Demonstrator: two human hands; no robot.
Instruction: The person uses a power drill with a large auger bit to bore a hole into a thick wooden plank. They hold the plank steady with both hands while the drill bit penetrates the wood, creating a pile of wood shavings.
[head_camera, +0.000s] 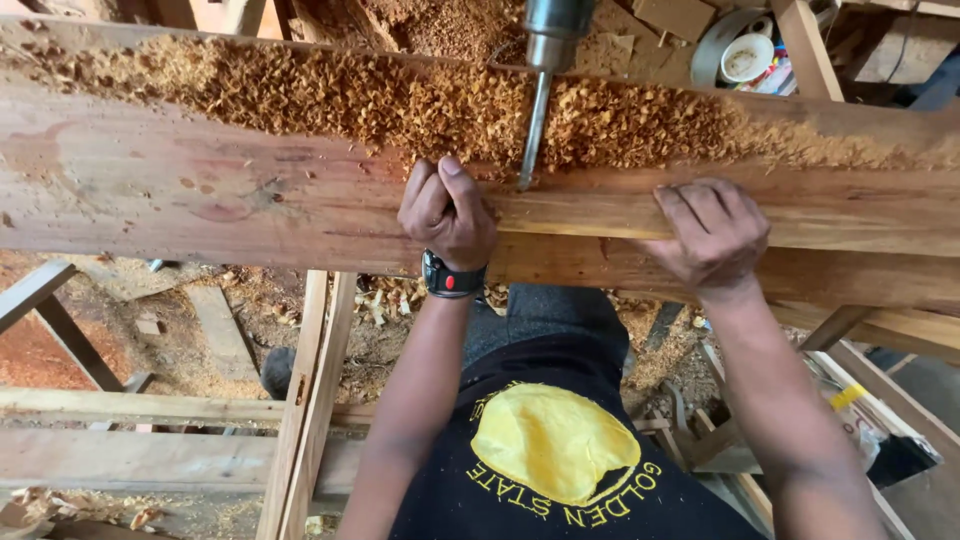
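Pale wood strip (590, 213) runs 9-to-3 under both clenched hands; bit (535, 130) at 1 o'clock of left hand (447, 215), apparently nearer than right hand (713, 235).

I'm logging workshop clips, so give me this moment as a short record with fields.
left hand: fist pressed on the plank, watch on the wrist
right hand: gripping the plank's near edge
plank: long reddish board lying across the view
drill bit: angled down, tip at the plank between the hands
shavings: heaped along the far side
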